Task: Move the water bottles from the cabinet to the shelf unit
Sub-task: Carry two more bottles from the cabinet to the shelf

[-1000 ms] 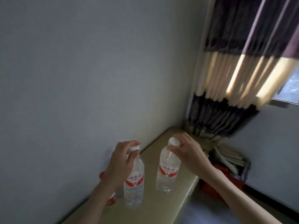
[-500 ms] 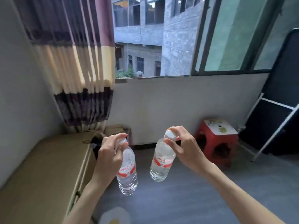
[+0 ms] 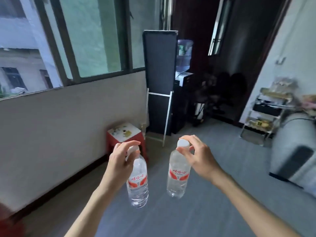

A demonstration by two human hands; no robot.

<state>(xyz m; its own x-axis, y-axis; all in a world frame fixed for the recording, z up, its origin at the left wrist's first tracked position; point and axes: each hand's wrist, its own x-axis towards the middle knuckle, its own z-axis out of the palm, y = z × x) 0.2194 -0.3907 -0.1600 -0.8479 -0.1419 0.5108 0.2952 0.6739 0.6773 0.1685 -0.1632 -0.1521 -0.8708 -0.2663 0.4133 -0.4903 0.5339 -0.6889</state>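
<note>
Left hand [image 3: 122, 162] pinches one water bottle [image 3: 137, 183] by its cap; right hand [image 3: 196, 155] pinches the other bottle [image 3: 178, 177] likewise. Both hang upright over the floor, well short of the shelf unit [image 3: 266, 115]; probably cap grips for carrying two together.

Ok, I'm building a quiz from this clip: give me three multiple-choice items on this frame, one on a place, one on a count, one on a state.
1. Where is the red stool?
A. by the wall under the window
B. on the sofa
C. in the doorway

2. How many bottles are carried?
A. one
B. two
C. three

3. How are the bottles held?
A. flat on open palms
B. by the caps, hanging
C. under one arm

Answers: 1 A, it stands against that wall. 2 B, left bottle and right bottle. 3 B, left hand and right hand each pinch a cap.
</note>
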